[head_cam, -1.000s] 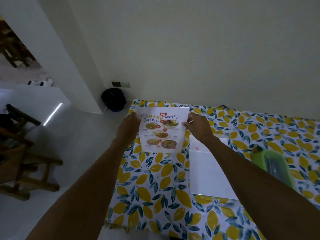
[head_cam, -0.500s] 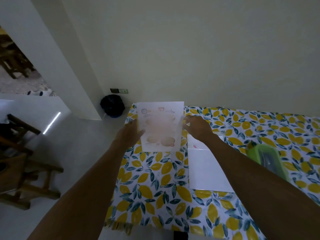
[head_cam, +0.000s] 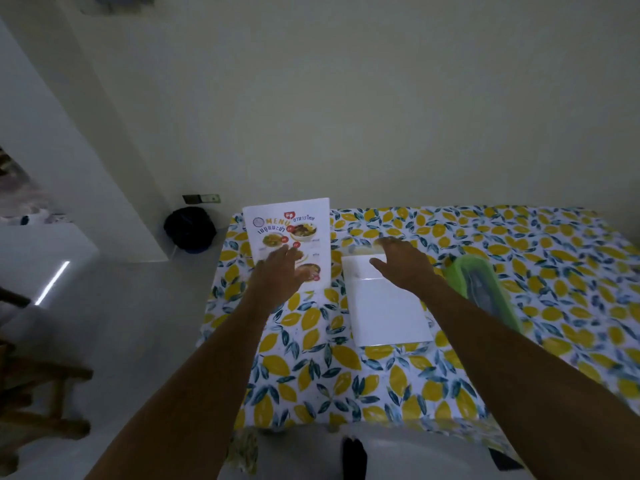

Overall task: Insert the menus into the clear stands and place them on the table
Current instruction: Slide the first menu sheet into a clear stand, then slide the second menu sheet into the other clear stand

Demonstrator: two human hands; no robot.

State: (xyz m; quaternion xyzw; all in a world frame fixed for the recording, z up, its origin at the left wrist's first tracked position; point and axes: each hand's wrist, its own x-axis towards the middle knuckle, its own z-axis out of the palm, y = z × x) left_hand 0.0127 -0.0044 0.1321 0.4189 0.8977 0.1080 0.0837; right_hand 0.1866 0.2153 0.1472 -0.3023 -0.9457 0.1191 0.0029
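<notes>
Pale walls and a grey floor frame the tabletop (head_cam: 311,358), which wears a glossy cloth printed with yellow lemons and dark leaves. From my remote seat, my left hand (head_cam: 277,271) is spread flat, fingers loose, against the lower half of the menu (head_cam: 287,237); I cannot tell whether it grips anything or merely steadies the sheet. The menu stands upright at the far left corner of the cloth, so I judge it is already in a clear stand, though the stand itself is too transparent to make out. My right hand (head_cam: 398,263) is open and empty, hovering over the far end of the white sheets (head_cam: 388,306) lying flat just beside it. Those look thin, light, floppy and slick, so I'd pinch an edge or corner. Further right lies a green, rounded plastic case (head_cam: 485,292).
</notes>
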